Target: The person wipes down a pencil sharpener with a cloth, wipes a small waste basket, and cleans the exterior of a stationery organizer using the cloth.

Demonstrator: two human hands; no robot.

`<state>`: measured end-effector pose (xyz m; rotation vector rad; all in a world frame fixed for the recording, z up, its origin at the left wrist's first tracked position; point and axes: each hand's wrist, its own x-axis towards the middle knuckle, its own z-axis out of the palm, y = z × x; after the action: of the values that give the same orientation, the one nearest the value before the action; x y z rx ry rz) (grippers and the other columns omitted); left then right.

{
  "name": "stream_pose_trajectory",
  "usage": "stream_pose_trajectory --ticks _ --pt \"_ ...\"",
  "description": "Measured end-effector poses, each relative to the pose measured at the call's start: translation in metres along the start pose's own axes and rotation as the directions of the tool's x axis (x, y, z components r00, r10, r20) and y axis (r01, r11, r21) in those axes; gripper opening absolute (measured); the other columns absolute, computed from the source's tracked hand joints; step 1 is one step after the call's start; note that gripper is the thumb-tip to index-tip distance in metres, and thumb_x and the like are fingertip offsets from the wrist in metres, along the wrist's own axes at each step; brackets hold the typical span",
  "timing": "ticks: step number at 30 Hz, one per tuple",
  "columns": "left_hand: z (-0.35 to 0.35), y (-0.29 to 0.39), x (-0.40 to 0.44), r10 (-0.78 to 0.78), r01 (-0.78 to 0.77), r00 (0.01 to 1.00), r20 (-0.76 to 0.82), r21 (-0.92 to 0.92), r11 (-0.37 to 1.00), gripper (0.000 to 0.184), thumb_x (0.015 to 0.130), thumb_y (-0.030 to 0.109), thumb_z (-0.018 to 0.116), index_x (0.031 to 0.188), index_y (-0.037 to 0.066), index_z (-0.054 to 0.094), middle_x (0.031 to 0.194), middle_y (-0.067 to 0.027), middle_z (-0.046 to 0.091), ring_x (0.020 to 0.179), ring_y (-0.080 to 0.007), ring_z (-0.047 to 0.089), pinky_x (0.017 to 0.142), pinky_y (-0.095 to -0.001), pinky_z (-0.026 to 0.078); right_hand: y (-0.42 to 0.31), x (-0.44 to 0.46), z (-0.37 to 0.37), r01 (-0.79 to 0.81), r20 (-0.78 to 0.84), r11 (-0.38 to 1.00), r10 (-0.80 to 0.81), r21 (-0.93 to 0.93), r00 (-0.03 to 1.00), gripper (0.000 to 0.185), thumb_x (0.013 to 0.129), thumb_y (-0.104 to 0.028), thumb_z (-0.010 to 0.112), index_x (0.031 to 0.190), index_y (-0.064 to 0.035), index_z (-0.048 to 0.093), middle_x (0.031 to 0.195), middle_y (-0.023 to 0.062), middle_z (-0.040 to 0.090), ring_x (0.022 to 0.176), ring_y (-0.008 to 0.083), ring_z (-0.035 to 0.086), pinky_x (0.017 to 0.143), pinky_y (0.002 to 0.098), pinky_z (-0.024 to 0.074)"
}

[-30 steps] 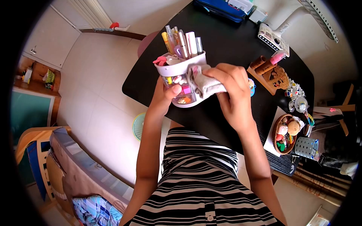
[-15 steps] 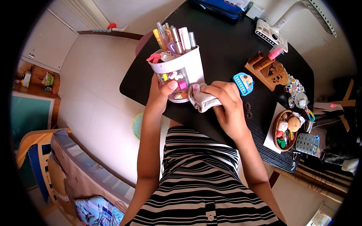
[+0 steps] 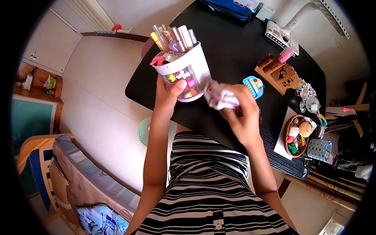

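Observation:
A white pen holder [image 3: 201, 66] with pens in its top and small items behind clear drawer fronts is tilted above the desk's near left edge. My left hand [image 3: 168, 94] grips it from below and the left, thumb across the drawer fronts. A crumpled pinkish-grey cloth [image 3: 221, 97] is bunched in the fingers of my right hand [image 3: 243, 113], close to the holder's lower right side. Just beyond the right hand lies a blue toy-like item [image 3: 254, 87] on the black desk [image 3: 219, 43].
On the desk are a wooden stand [image 3: 276, 74], a wicker basket [image 3: 288, 135] of small toys, a white lamp base [image 3: 280, 37] and a blue case [image 3: 231, 9]. A perforated grey basket [image 3: 319, 150] stands right. Below left, a green round item [image 3: 143, 132] is on the floor.
The pen holder has shifted left and slightly up, tilting more. The right hand and cloth moved from its side down and away, then slightly up, uncovering the blue item.

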<state>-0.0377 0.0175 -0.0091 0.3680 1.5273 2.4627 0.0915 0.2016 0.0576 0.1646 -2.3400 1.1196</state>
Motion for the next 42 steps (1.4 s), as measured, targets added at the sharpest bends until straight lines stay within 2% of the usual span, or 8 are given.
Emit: stream_pose_trajectory --ticks 3,4,10,14,18,33,36,42 --pt "0.010 0.004 -0.001 0.162 -0.161 0.986 -0.026 0.040 0.986 0.079 0.084 0.022 0.082 0.147 0.001 0.039 0.134 -0.0114 0.057 0.121 -0.0188 0.059 0.105 -0.0349 0.048 0.000 0.008 0.003 -0.310 -0.050 0.949 0.313 0.058 0.948 0.060 0.084 -0.003 0.074 0.142 -0.0012 0.055 0.126 0.0225 0.066 0.110 0.0383 0.068 0.094 0.0400 0.0535" --pt "0.012 0.005 -0.001 0.195 -0.192 0.980 -0.042 0.070 0.979 0.077 0.085 0.021 0.081 0.146 0.001 0.040 0.133 -0.0114 0.057 0.121 -0.0186 0.059 0.104 -0.0345 0.049 -0.005 0.014 -0.002 -0.393 0.020 0.920 0.393 -0.004 0.919 0.060 0.090 -0.005 0.073 0.146 0.0012 0.051 0.130 0.0243 0.066 0.117 0.0318 0.067 0.105 0.0366 0.0477" --pt "0.017 0.006 0.003 0.306 -0.296 0.943 -0.134 0.091 0.951 0.073 0.084 0.011 0.082 0.143 0.000 0.041 0.132 -0.0119 0.057 0.118 -0.0180 0.060 0.101 -0.0333 0.051 0.014 0.024 0.012 -0.043 -0.139 0.960 0.004 -0.276 0.990 0.036 0.086 -0.003 0.076 0.121 -0.0010 0.072 0.113 0.0167 0.071 0.098 0.0328 0.069 0.089 0.0377 0.0542" --pt "0.017 0.003 0.002 0.353 -0.324 0.931 -0.092 0.238 0.916 0.076 0.083 0.012 0.085 0.143 0.000 0.041 0.132 -0.0121 0.057 0.117 -0.0178 0.060 0.099 -0.0324 0.050 -0.016 0.040 0.032 -0.008 -0.306 0.971 0.083 0.241 0.948 0.020 0.080 -0.003 0.083 0.099 -0.0020 0.079 0.100 0.0105 0.075 0.092 0.0233 0.070 0.086 0.0333 0.0531" --pt "0.017 0.004 0.003 0.329 -0.306 0.940 -0.090 0.206 0.929 0.075 0.084 0.014 0.086 0.143 0.001 0.041 0.131 -0.0121 0.058 0.115 -0.0176 0.061 0.098 -0.0319 0.051 -0.028 0.048 0.064 0.022 -0.320 0.957 0.075 0.290 0.944 0.021 0.079 -0.003 0.084 0.099 -0.0023 0.079 0.094 0.0095 0.073 0.080 0.0172 0.070 0.071 0.0275 0.0546" --pt "0.025 0.007 0.003 0.352 -0.297 0.926 -0.137 0.311 0.903 0.083 0.075 0.010 0.091 0.142 0.003 0.042 0.127 -0.0124 0.063 0.112 -0.0194 0.063 0.094 -0.0327 0.053 -0.023 0.047 0.091 0.041 -0.440 0.955 0.098 0.295 0.893 0.020 0.080 0.000 0.085 0.099 -0.0026 0.081 0.099 0.0076 0.071 0.091 0.0155 0.066 0.082 0.0266 0.0521" --pt "0.024 0.006 0.003 0.360 -0.302 0.924 -0.131 0.327 0.895 0.083 0.075 0.009 0.091 0.142 0.002 0.042 0.127 -0.0126 0.063 0.112 -0.0196 0.063 0.094 -0.0330 0.053 -0.019 0.048 0.096 0.068 -0.505 0.968 0.066 0.242 0.861 0.019 0.079 -0.001 0.084 0.098 -0.0052 0.081 0.096 0.0058 0.070 0.082 0.0146 0.066 0.064 0.0262 0.0541" --pt "0.027 0.007 0.004 0.377 -0.302 0.917 -0.132 0.388 0.871 0.083 0.074 0.011 0.091 0.141 0.001 0.043 0.126 -0.0131 0.063 0.113 -0.0206 0.064 0.095 -0.0337 0.052 -0.017 0.049 0.094 0.072 -0.503 0.973 0.049 0.218 0.863 0.016 0.081 0.001 0.083 0.096 -0.0043 0.081 0.095 0.0058 0.069 0.082 0.0141 0.065 0.063 0.0254 0.0534"
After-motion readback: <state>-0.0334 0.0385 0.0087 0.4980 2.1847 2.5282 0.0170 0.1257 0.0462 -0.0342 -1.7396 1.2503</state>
